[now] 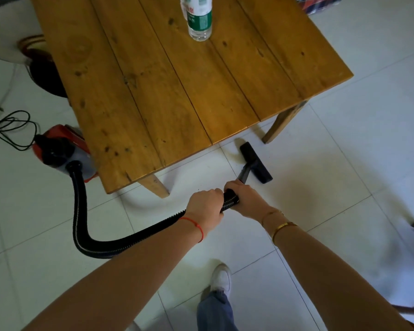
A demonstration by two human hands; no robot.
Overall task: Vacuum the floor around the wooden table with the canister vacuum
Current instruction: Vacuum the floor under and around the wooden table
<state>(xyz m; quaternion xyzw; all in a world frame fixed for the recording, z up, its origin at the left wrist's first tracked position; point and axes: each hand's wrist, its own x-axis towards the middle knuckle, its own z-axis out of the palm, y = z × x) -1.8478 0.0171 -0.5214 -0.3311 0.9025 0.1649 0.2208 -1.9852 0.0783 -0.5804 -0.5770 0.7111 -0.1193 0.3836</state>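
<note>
Black ribbed hose point(120, 244) sits clenched in left hand point(204, 209) and right hand point(246, 201); floor nozzle point(256, 163) lies at frame centre between two worktop point(167, 87) legs, red canister point(62, 149) at left.

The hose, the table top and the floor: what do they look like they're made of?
The black ribbed hose looks like flexible plastic: corrugated, bending in a loop, slightly glossy. The yellow-brown plank table top is wood, with visible knots, grain and seams, and seems varnished. The pale tiled floor looks like glazed ceramic, with grout lines and a soft sheen, though vinyl can't be ruled out.
</note>
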